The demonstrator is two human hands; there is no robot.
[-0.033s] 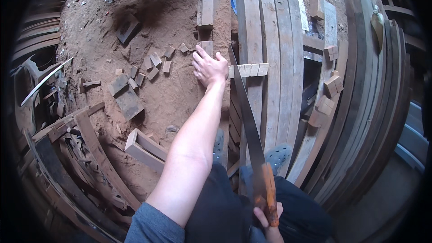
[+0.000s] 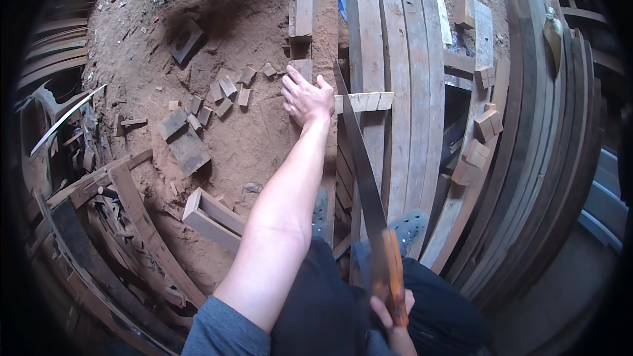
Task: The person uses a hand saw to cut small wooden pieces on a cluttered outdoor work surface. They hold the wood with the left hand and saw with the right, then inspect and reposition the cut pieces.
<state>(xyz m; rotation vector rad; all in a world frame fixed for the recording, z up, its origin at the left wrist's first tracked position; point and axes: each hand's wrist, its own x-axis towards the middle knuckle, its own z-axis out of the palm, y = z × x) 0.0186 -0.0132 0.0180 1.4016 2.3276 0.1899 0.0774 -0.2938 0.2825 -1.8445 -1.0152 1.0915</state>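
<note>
My left hand [image 2: 308, 99] presses on a wooden piece [image 2: 301, 63], its fingers bent over it. A pale wooden strip [image 2: 372, 101] with dark cross lines lies crosswise over boards just right of that hand. My right hand [image 2: 392, 313], low in the picture, grips the orange wooden handle [image 2: 395, 270] of a long handsaw. The dark blade [image 2: 361, 165] runs up past the left end of the pale strip, to the right of my left hand. The handle end is somewhat blurred.
Small offcuts [image 2: 224, 99] are scattered on the dirt at the left. Broken boards [image 2: 128, 211] and an open wooden frame [image 2: 214, 221] lie lower left. Long planks [image 2: 412, 125] are stacked centre and right, with blocks [image 2: 488, 125] on them. My shoes [image 2: 409, 227] show below.
The saw and my right hand have moved slightly up and forward. My left hand stays in place.
</note>
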